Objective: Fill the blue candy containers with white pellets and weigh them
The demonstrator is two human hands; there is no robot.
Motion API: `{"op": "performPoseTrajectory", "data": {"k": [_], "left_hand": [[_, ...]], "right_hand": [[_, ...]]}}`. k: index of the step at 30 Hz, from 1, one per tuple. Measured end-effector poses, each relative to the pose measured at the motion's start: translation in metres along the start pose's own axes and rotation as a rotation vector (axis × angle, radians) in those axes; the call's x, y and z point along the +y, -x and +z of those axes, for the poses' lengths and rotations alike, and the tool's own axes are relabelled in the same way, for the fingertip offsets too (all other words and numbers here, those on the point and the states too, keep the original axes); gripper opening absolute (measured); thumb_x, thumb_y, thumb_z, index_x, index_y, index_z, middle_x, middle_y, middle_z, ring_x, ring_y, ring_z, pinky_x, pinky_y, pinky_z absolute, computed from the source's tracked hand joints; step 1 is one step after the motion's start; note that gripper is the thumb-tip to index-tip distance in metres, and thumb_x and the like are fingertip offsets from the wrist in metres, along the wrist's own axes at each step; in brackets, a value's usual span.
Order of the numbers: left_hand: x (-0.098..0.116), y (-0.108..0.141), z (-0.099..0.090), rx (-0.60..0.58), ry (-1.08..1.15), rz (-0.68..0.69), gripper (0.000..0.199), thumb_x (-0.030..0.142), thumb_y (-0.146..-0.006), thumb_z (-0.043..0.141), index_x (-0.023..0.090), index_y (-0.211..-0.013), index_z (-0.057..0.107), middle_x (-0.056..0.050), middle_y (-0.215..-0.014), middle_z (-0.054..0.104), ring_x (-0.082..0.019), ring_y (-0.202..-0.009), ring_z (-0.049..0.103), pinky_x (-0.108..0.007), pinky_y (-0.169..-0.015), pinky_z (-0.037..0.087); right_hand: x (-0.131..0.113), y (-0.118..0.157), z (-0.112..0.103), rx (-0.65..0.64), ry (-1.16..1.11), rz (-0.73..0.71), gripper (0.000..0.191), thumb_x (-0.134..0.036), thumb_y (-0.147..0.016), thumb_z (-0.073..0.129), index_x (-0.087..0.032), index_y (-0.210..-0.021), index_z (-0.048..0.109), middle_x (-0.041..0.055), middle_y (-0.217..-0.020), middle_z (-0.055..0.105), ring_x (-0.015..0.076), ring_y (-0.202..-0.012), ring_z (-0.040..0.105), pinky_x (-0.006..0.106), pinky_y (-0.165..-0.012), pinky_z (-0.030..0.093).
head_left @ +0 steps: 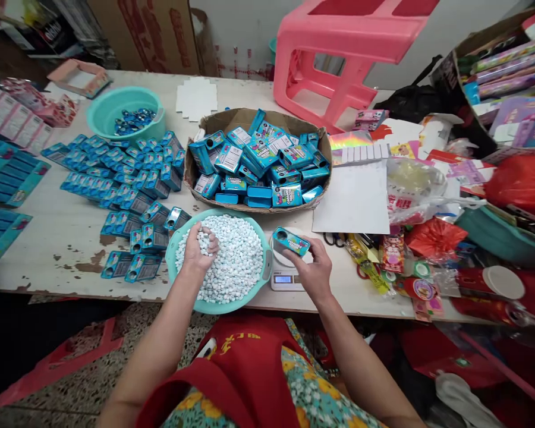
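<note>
My left hand [199, 249] is curled around a scoop of small white candies, just over the left side of a teal basin. White and pale blue candies [234, 261] fill that basin [220, 308]. In my right hand [314, 270] is a blue candy tin [290, 241], gripped at its lower right end and held above a small digital scale [288, 282]. The tin and my fingers hide part of the scale. Behind the basin, a cardboard box [191, 178] is heaped with similar blue tins [263, 154].
Rows of blue tins [129, 178] stand on the table's left side, near a second teal basin [98, 122] holding small shiny pieces. A pink stool [289, 65] rests at the back. A white sheet [352, 199], scissors [334, 239] and mixed packets crowd the right.
</note>
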State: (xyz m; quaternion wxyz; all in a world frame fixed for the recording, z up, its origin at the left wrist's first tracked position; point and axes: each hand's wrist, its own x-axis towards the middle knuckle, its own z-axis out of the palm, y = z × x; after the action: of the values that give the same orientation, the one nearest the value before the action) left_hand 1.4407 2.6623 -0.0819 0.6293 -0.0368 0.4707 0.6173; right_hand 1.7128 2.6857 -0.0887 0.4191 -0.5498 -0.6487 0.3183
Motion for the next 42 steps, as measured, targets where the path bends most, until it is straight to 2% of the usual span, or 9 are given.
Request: {"op": "performPoseTrajectory", "data": {"k": [3, 7, 13, 17, 21, 31, 36, 39, 42], "left_hand": [[0.006, 0.025, 0.029, -0.090, -0.027, 0.147, 0.028, 0.039, -0.075, 0.055, 0.019, -0.062, 0.041, 0.005, -0.049, 0.040, -0.005, -0.035, 0.035, -0.018, -0.033, 0.022], [0.002, 0.044, 0.056, -0.098, -0.101, 0.430, 0.027, 0.039, -0.076, 0.054, 0.018, -0.060, 0.044, 0.002, -0.055, 0.047, -0.008, -0.046, 0.048, -0.021, -0.042, 0.037], [-0.004, 0.041, 0.055, 0.059, -0.168, 0.570, 0.034, 0.041, -0.079, 0.057, 0.018, -0.056, 0.048, 0.002, -0.054, 0.048, -0.011, -0.052, 0.053, -0.023, -0.051, 0.042], [-0.003, 0.040, 0.054, 0.072, -0.212, 0.615, 0.039, 0.044, -0.081, 0.058, 0.018, -0.053, 0.048, 0.002, -0.050, 0.046, -0.009, -0.047, 0.048, -0.023, -0.047, 0.038], [-0.008, 0.037, 0.055, 0.110, -0.299, 0.707, 0.043, 0.046, -0.081, 0.058, 0.018, -0.051, 0.046, 0.001, -0.049, 0.046, -0.011, -0.052, 0.052, -0.025, -0.058, 0.046], [-0.003, 0.036, 0.057, 0.057, -0.225, 0.602, 0.047, 0.049, -0.080, 0.059, 0.018, -0.053, 0.036, 0.006, -0.044, 0.034, -0.005, -0.036, 0.035, -0.019, -0.035, 0.023], [0.009, 0.039, 0.062, 0.000, -0.193, 0.543, 0.047, 0.051, -0.080, 0.059, 0.018, -0.054, 0.036, 0.006, -0.047, 0.033, -0.005, -0.035, 0.032, -0.019, -0.035, 0.022], [0.017, 0.029, 0.045, 0.036, -0.227, 0.582, 0.046, 0.053, -0.081, 0.054, 0.019, -0.055, 0.037, 0.006, -0.048, 0.034, -0.006, -0.037, 0.032, -0.020, -0.037, 0.025], [0.018, 0.011, 0.013, 0.066, -0.663, 0.602, 0.041, 0.050, -0.079, 0.056, 0.019, -0.055, 0.047, 0.001, -0.053, 0.047, -0.012, -0.049, 0.048, -0.024, -0.049, 0.039]], "right_hand": [[-0.040, 0.005, 0.018, -0.192, -0.076, -0.103, 0.034, -0.038, -0.075, 0.071, -0.027, -0.106, 0.062, 0.0047, -0.097, 0.063, 0.0235, -0.093, 0.059, 0.038, -0.082, 0.049], [-0.062, 0.009, 0.051, -0.310, -0.103, -0.176, 0.035, -0.036, -0.076, 0.072, -0.028, -0.108, 0.062, 0.0049, -0.098, 0.064, 0.0239, -0.095, 0.059, 0.038, -0.083, 0.048], [-0.070, 0.008, 0.068, -0.354, -0.084, -0.204, 0.038, -0.036, -0.073, 0.074, -0.027, -0.108, 0.063, 0.0044, -0.096, 0.065, 0.0236, -0.093, 0.059, 0.036, -0.081, 0.047], [-0.073, 0.007, 0.070, -0.369, -0.050, -0.205, 0.035, -0.035, -0.075, 0.073, -0.027, -0.107, 0.063, 0.0041, -0.095, 0.065, 0.0233, -0.091, 0.059, 0.035, -0.080, 0.047], [-0.075, 0.008, 0.072, -0.359, -0.030, -0.216, 0.034, -0.037, -0.075, 0.072, -0.028, -0.106, 0.064, 0.0045, -0.095, 0.065, 0.0240, -0.091, 0.059, 0.036, -0.080, 0.048], [-0.075, 0.007, 0.073, -0.349, -0.040, -0.188, 0.034, -0.034, -0.074, 0.073, -0.027, -0.106, 0.065, 0.0050, -0.096, 0.065, 0.0237, -0.091, 0.059, 0.036, -0.079, 0.048], [-0.076, 0.005, 0.070, -0.367, -0.174, -0.113, 0.035, -0.033, -0.069, 0.077, -0.025, -0.102, 0.066, 0.0039, -0.095, 0.065, 0.0217, -0.090, 0.060, 0.034, -0.081, 0.048], [-0.075, 0.003, 0.046, -0.375, -0.285, -0.025, 0.035, -0.033, -0.067, 0.079, -0.023, -0.098, 0.066, 0.0032, -0.092, 0.064, 0.0208, -0.087, 0.062, 0.032, -0.077, 0.049], [-0.054, 0.001, 0.013, -0.291, -0.321, 0.091, 0.036, -0.036, -0.069, 0.076, -0.023, -0.100, 0.064, 0.0042, -0.093, 0.065, 0.0213, -0.086, 0.062, 0.032, -0.075, 0.051]]}}
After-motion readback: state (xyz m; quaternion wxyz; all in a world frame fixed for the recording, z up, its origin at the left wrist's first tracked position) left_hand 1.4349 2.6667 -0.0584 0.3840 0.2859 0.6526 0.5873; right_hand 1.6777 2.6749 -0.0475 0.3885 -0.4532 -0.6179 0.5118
